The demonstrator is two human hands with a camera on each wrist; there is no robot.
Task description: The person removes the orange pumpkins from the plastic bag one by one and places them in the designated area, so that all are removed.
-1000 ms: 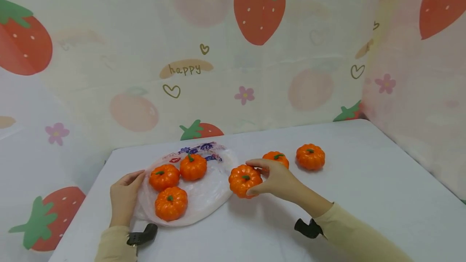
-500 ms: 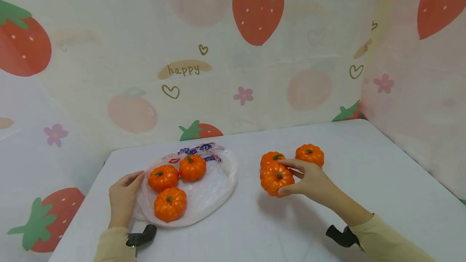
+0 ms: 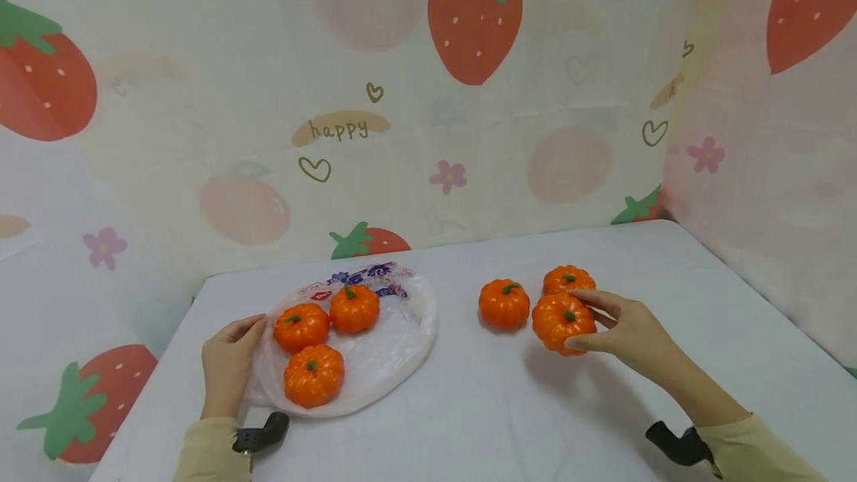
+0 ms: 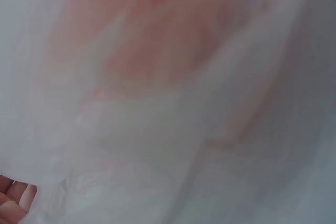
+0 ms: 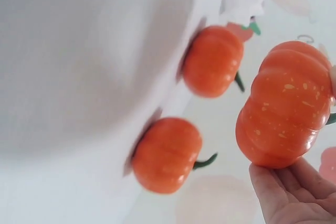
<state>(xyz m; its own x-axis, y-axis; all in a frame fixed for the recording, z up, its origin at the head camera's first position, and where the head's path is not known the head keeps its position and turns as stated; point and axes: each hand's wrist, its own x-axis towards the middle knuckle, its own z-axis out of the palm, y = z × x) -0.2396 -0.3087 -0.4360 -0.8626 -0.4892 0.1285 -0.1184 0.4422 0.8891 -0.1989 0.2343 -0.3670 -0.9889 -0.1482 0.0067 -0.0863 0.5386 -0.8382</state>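
My right hand [image 3: 626, 329] grips a small orange pumpkin [image 3: 561, 323] with a green stem, thumb in front and fingers behind. In the right wrist view the held pumpkin [image 5: 286, 106] is clear of the white surface. Two more pumpkins stand on the table nearby, one at the left [image 3: 504, 305] and another [image 3: 566, 280] partly hidden behind the held one. My left hand [image 3: 230, 363] pinches the edge of a pale plastic bag [image 3: 388, 363]. Three pumpkins [image 3: 314, 376] sit within the bag's round opening. The left wrist view is mostly filled by the blurred bag [image 4: 152, 129].
The white table [image 3: 469, 422] ends at a strawberry-print cloth wall [image 3: 482, 132] behind and at the right. Black wrist-camera mounts [image 3: 262, 434] stick out beside both sleeves.
My right hand has carried its pumpkin rightward, away from the bag, passing in front of one standing pumpkin to another. The left hand and the bag have stayed in place.
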